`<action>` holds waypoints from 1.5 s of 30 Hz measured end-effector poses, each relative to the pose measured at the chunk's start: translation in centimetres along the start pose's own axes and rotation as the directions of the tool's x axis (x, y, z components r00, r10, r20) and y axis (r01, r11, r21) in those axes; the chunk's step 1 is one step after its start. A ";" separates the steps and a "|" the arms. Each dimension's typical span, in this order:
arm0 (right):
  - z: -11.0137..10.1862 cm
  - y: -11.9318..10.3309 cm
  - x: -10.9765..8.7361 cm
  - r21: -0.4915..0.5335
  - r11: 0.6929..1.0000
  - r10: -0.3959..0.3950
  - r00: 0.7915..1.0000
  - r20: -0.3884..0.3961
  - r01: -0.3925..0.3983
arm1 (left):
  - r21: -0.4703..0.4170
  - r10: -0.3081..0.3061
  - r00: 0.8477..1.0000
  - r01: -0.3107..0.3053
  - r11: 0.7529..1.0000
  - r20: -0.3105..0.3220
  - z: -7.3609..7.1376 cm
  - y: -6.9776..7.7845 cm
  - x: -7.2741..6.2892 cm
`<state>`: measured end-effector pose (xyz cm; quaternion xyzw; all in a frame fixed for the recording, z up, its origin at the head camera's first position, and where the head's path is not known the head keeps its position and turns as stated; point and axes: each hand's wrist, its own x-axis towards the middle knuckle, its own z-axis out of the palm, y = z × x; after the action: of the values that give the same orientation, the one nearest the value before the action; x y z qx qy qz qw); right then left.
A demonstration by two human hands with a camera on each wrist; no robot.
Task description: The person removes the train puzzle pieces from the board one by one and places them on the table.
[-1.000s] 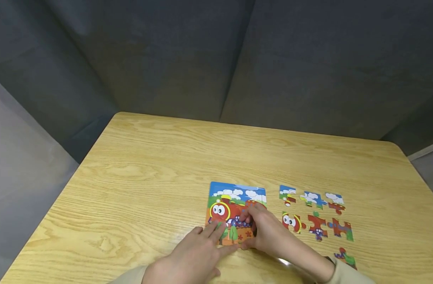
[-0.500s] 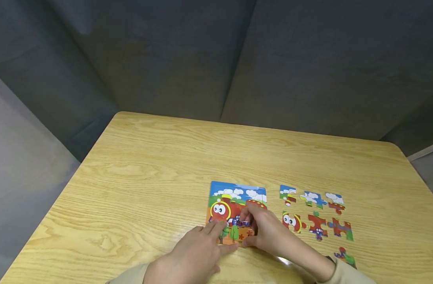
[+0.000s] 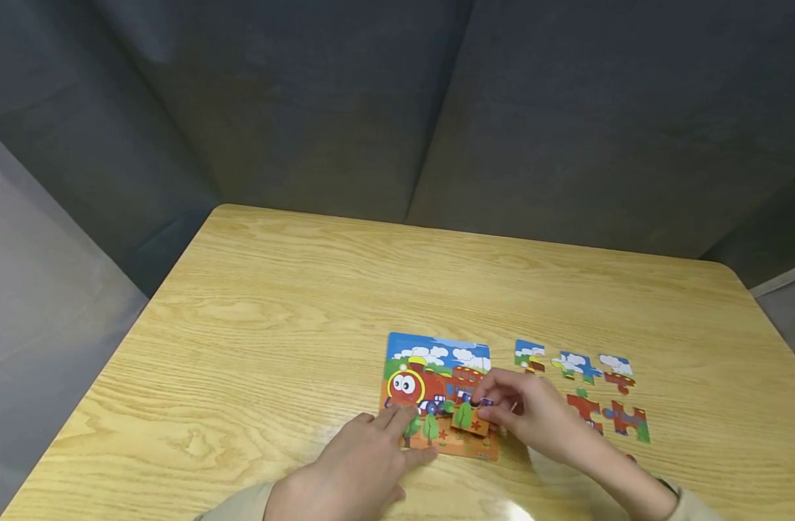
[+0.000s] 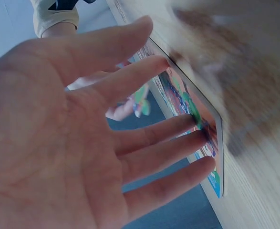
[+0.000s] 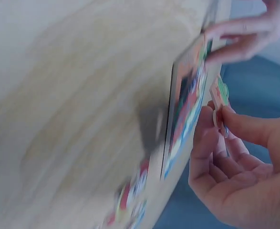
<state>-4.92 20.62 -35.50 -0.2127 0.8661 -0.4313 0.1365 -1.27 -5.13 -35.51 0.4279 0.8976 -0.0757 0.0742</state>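
A train jigsaw puzzle in its flat tray [image 3: 449, 449] lies on the table in front of me. My left hand [image 3: 354, 467] rests its fingertips on the tray's lower left; the left wrist view has its fingers straight and spread. Between thumb and fingers, my right hand [image 3: 537, 416] pinches a jigsaw piece [image 3: 465, 421] with a green tree and orange ground. In the right wrist view this piece [image 5: 220, 95] is raised above the tray and tilted. It hides part of the tray's lower right in the head view.
Loose jigsaw pieces lie in rows right of the tray, among them a sky piece [image 3: 576, 365], a cloud piece [image 3: 615, 370] and a red piece [image 3: 626, 420]. My right hand and forearm cover others. A dark curtain [image 3: 397, 108] hangs behind the wooden table [image 3: 273, 318].
My right hand has lifted the tree piece off the tray's lower right and shifted a little rightward with it, now covering some loose pieces. My left hand has stayed in place.
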 end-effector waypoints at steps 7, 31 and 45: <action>-3.6 2.0 -2.7 -0.168 0.986 -0.013 0.997 -0.078 -0.001 | 0.006 0.002 1.000 -0.002 1.000 -0.023 0.1 0.0 -0.1; -5.3 5.5 -8.3 -0.430 0.805 0.420 0.905 -0.072 -0.408 | -0.047 0.009 0.998 -0.011 0.999 -0.058 0.1 -0.2 -0.1; -4.6 5.8 -8.1 -0.404 0.771 0.479 0.866 -0.142 -0.493 | -0.042 0.018 0.997 -0.021 0.999 -0.079 0.0 -0.3 -0.1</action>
<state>-1.25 30.90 -37.05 0.0004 0.9663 -0.1842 0.1800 -1.44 -5.35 -35.47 0.4377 0.8970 -0.0386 0.0487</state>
